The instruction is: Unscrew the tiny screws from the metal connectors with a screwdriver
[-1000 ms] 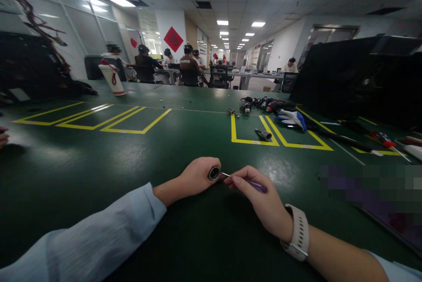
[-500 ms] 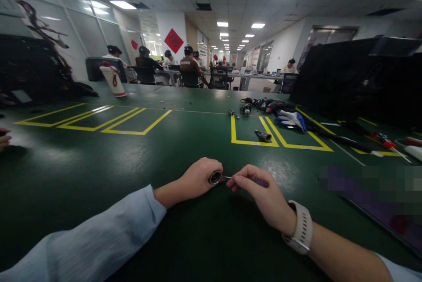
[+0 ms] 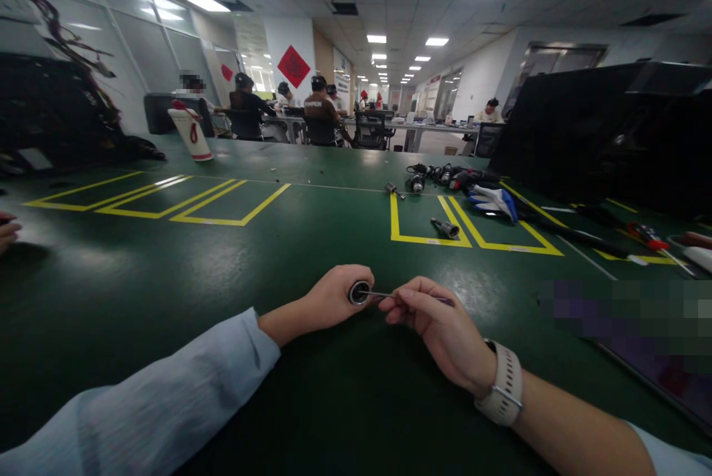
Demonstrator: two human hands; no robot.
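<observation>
My left hand (image 3: 334,296) rests on the green table, fingers wrapped round a small round metal part (image 3: 359,291) whose open end faces me. My right hand (image 3: 439,328) pinches a thin purple-handled tool (image 3: 443,301). The tool's metal tip reaches into the open end of the part. A pale watch sits on my right wrist. Both forearms lie on the table near its front.
Yellow tape boxes (image 3: 222,205) mark the green table (image 3: 167,276). A metal piece (image 3: 445,227) lies in one box, with more parts (image 3: 439,176), a blue-white glove (image 3: 492,200) and screwdrivers (image 3: 648,233) at the right. A white bottle (image 3: 190,133) stands far left. Another person's hand (image 3: 7,230) is at the left edge. People sit at desks behind.
My right hand has rolled slightly, hiding more of the purple handle. The metal part has turned a little in my left hand. Both hands stay in place.
</observation>
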